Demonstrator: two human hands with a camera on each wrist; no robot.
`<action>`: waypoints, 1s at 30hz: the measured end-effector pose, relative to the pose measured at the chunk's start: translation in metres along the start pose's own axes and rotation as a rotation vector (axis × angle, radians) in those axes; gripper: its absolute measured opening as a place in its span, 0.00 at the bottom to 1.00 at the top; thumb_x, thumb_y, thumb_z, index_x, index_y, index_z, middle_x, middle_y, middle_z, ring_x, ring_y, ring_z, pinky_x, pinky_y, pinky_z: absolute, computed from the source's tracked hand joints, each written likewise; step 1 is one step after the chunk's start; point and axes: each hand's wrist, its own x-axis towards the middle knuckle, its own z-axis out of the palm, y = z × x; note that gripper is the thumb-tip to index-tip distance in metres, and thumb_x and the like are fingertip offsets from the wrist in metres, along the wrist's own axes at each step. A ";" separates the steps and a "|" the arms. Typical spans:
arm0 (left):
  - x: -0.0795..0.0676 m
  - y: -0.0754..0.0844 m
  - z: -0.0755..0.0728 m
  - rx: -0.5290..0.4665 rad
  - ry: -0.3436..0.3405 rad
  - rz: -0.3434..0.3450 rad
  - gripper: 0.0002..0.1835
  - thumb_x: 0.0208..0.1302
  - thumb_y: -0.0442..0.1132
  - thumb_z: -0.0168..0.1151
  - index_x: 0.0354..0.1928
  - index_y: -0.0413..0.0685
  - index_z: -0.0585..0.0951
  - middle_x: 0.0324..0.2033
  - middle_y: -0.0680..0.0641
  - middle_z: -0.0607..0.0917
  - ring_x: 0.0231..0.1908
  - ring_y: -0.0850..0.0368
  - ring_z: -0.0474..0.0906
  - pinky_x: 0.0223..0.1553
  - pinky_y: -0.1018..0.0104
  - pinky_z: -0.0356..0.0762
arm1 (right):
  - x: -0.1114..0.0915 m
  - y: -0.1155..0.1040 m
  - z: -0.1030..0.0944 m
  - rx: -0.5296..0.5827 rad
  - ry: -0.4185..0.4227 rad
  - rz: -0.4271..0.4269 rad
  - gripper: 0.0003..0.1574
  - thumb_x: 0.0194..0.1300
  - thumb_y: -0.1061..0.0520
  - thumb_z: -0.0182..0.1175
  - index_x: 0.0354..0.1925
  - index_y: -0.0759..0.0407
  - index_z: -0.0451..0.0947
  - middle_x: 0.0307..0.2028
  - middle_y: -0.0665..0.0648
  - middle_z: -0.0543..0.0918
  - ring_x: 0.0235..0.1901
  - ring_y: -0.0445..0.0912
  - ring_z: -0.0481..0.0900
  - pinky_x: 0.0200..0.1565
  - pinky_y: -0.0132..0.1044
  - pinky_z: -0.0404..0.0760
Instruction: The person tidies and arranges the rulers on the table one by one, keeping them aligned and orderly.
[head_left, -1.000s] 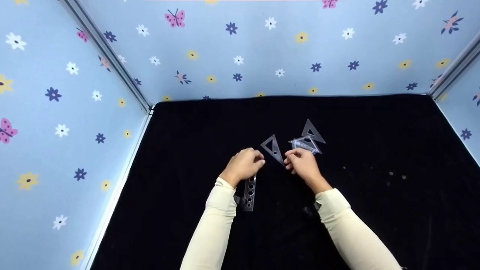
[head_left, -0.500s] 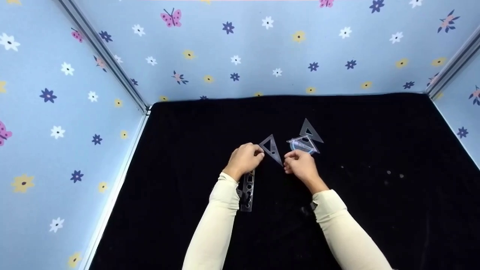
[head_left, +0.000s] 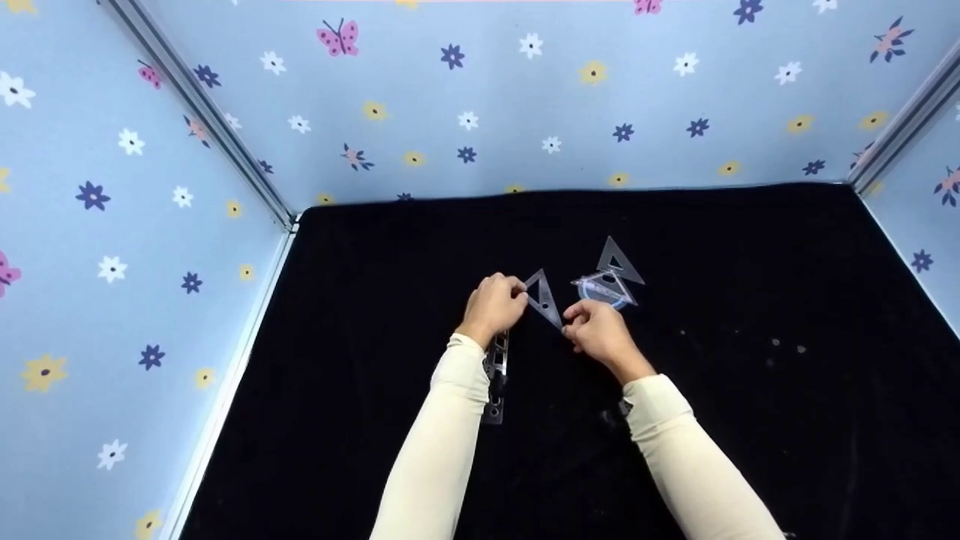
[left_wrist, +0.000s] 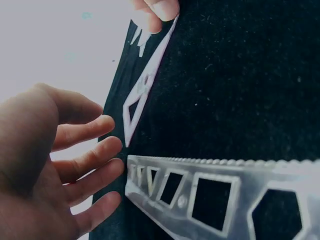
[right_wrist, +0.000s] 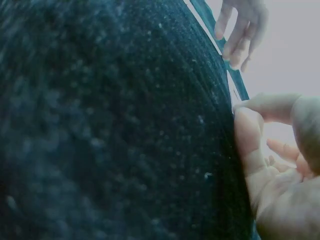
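A clear set square with a triangular cut-out lies on the black cloth between the two hands. At its near, pointed corner, the thumb and index finger of my right hand pinch the tip; the right wrist view shows those fingertips together there. My left hand is by the opposite corner, its fingers loosely bent and, in the left wrist view, holding nothing. Below the left hand lies a clear stencil ruler with a wavy edge and shaped holes, partly covered by the hand and wrist in the head view.
Beyond the right hand, a clear protractor overlaps a second set square. Black cloth covers the surface. Blue flowered panels rise at the back and sides.
My left hand has moved forward, away from the body, to the set square's left corner, uncovering more of the ruler's upper part. The right hand stays almost where it was.
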 end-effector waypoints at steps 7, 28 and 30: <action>0.009 0.000 0.005 0.019 -0.017 -0.033 0.16 0.67 0.46 0.59 0.53 0.52 0.86 0.48 0.47 0.84 0.51 0.48 0.78 0.52 0.51 0.75 | -0.001 -0.001 -0.002 -0.031 -0.017 -0.016 0.15 0.52 0.67 0.70 0.41 0.66 0.83 0.24 0.53 0.79 0.17 0.43 0.80 0.24 0.34 0.81; 0.017 0.000 0.007 -0.114 -0.070 -0.156 0.19 0.66 0.45 0.58 0.57 0.54 0.85 0.57 0.45 0.81 0.59 0.43 0.72 0.57 0.44 0.66 | -0.001 0.002 0.001 -0.002 0.010 -0.001 0.05 0.58 0.68 0.67 0.35 0.64 0.87 0.24 0.54 0.85 0.17 0.44 0.81 0.23 0.35 0.82; 0.018 -0.001 0.008 -0.157 -0.070 -0.172 0.20 0.65 0.44 0.58 0.57 0.53 0.85 0.58 0.46 0.82 0.60 0.43 0.73 0.57 0.44 0.65 | -0.001 0.003 0.000 0.019 0.009 -0.007 0.06 0.58 0.69 0.66 0.35 0.65 0.87 0.23 0.54 0.84 0.17 0.44 0.81 0.23 0.35 0.82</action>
